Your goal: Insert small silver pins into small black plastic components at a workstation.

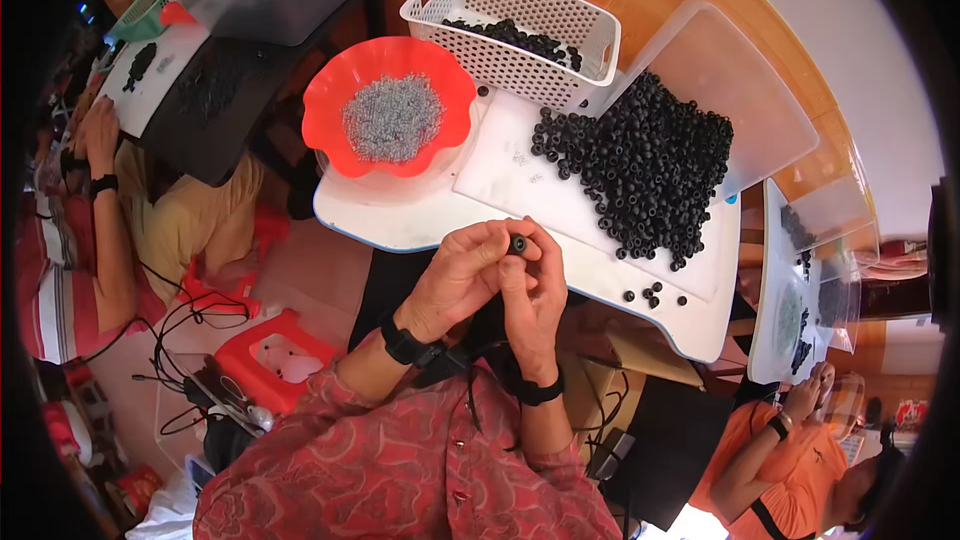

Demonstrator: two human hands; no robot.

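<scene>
Both hands meet just in front of the table's near edge, around a small black hollow cylinder (517, 245) with its open end showing. My left hand (450, 275) pinches it between thumb and fingers. Closed on the same piece from the other side is my right hand (537, 290), its thumb pressed up below it. Beyond them, a heap of similar black pieces (660, 165) spills from a tipped clear plastic bin (765, 110) onto a white board (490, 175). To the left, a red scalloped bowl (322, 105) holds many tiny silvery-grey pieces (392, 118).
A white perforated basket (480, 62) with black pieces stands at the back of the white table (375, 215). Several loose pieces (655, 292) lie near its right front edge. Co-workers sit at left (75, 270) and right (785, 470). A red stool (265, 360) and cables are on the floor.
</scene>
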